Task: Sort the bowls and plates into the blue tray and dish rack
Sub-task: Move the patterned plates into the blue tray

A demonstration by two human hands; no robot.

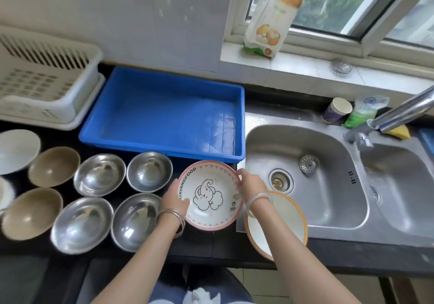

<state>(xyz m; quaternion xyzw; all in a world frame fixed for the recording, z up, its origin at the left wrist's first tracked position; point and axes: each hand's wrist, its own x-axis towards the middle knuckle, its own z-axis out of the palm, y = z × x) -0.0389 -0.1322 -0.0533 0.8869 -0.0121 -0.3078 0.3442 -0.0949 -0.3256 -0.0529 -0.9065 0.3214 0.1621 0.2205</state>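
A pink-rimmed plate (209, 194) with an elephant drawing is held by both hands just in front of the blue tray (164, 113). My left hand (175, 200) grips its left rim and my right hand (250, 186) its right rim. An orange-rimmed plate (285, 220) lies under my right wrist at the sink's edge. Several steel bowls (99, 174) and two brown bowls (54, 166) sit in rows on the dark counter to the left. The white dish rack (47, 80) stands at the far left with nothing in it.
A white bowl (16, 150) sits at the left edge. A double steel sink (310, 177) with a faucet (399, 113) fills the right side. A paper cup (338, 110), a green bag and a yellow sponge stand behind it. A food bag (272, 19) leans on the windowsill.
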